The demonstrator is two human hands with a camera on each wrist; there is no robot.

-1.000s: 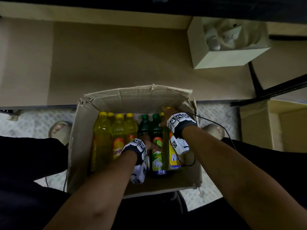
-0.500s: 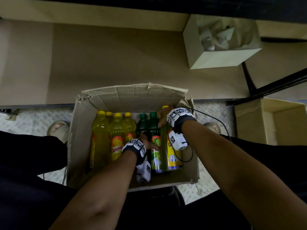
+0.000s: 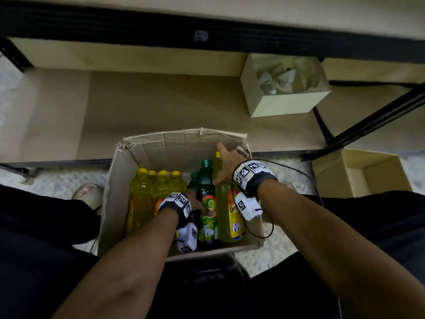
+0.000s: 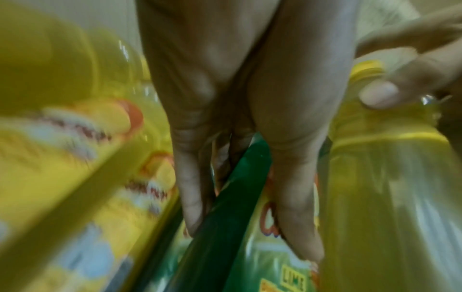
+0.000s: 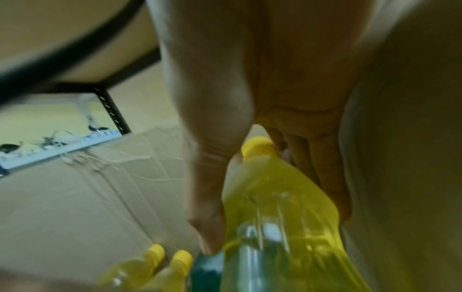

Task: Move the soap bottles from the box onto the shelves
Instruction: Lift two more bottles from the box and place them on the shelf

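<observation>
Pale patterned flooring [image 3: 271, 254] runs under an open cardboard box [image 3: 110, 203] standing between the person's legs, seen from above. Nearest the viewer, both bare forearms reach down into the box, each wrist wearing a band with black-and-white markers. Soap bottles stand upright inside, caps up, long axes vertical and packed side by side.

On the left, four yellow bottles [image 3: 141, 192] crowd together, just beside the left hand [image 3: 192, 200]. That hand's fingers are wrapped around a green bottle [image 3: 205, 180] with a lime label; the bottle sits higher than its neighbours and leans slightly. A second green bottle [image 3: 194, 180] is mostly hidden behind it.

At the right, the right hand [image 3: 226, 163] closes around the neck of a tall yellow bottle [image 3: 224, 215], thumb on one side and fingers on the other, close against the box's right wall.

Beyond the box lies a low brown shelf [image 3: 149, 107], bare in its middle. Farther right on it sits a small open carton [image 3: 287, 104] holding pale objects too blurred to identify. Another open carton [image 3: 358, 173] stands on the floor at right.
</observation>
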